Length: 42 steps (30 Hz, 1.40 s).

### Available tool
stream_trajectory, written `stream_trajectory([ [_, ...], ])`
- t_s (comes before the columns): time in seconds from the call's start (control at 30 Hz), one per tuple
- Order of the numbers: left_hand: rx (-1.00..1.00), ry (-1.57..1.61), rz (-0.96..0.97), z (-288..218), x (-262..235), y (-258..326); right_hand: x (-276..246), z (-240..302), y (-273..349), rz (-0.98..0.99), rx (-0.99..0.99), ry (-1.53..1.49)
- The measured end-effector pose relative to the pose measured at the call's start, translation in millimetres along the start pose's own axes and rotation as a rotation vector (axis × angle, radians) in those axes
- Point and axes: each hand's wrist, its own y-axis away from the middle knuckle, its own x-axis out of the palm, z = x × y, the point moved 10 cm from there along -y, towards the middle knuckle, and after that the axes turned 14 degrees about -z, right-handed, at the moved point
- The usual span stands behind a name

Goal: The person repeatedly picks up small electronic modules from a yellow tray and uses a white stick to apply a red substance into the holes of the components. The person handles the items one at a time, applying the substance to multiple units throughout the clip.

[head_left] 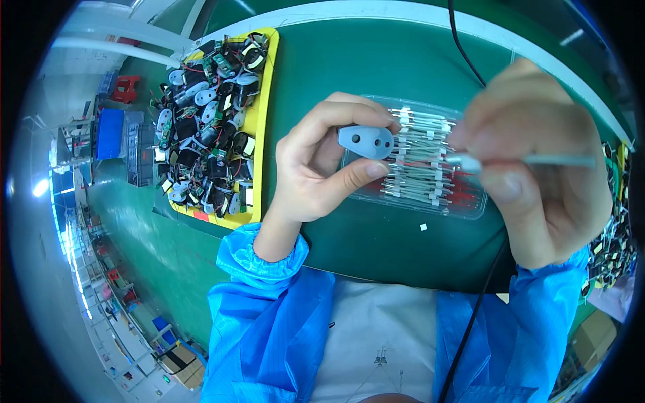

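Observation:
My left hand (316,164) pinches a small grey oval plastic piece (366,141) with holes in it between thumb and fingers, held above the green mat. My right hand (531,161) grips a thin white-and-grey pin-like part (537,160), its tip pointing left toward the oval piece. Under both hands lies a clear plastic tray (470,209) filled with several similar white-sleeved metal pins (420,171). Both forearms wear blue sleeves.
A yellow tray (259,121) at the left is heaped with several small black, white and green electronic assemblies. More wired parts (615,242) lie at the right edge. A black cable (470,60) runs across the green mat (349,60). A workshop floor with crates shows far left.

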Motion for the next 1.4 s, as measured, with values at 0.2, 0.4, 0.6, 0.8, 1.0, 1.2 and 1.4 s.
stream_trajectory([
  [0.2,0.117,-0.125,-0.053,-7.8,-6.7,4.5,7.5,1.7,0.4,0.020,-0.084,0.034],
  [0.4,-0.150,0.060,-0.100,2.1,-2.7,4.2,10.0,-9.0,0.7,0.072,-0.030,-0.032],
  [0.6,-0.043,-0.064,0.086,-4.9,2.6,5.0,28.3,-29.3,6.2,0.107,0.166,-0.310],
  [0.8,-0.091,-0.066,0.108,-7.7,13.9,6.8,44.2,-35.5,16.4,0.132,0.286,-0.417],
  [1.0,-0.074,-0.170,0.088,-8.6,10.0,9.7,45.1,-41.1,18.0,0.150,0.297,-0.378],
  [1.2,0.112,-0.452,-0.003,-18.0,1.8,5.4,20.4,-60.6,15.4,0.034,0.455,-0.289],
  [1.4,0.025,-0.309,-0.189,-9.6,-20.1,1.4,-11.8,-59.2,1.7,-0.067,0.369,-0.280],
])
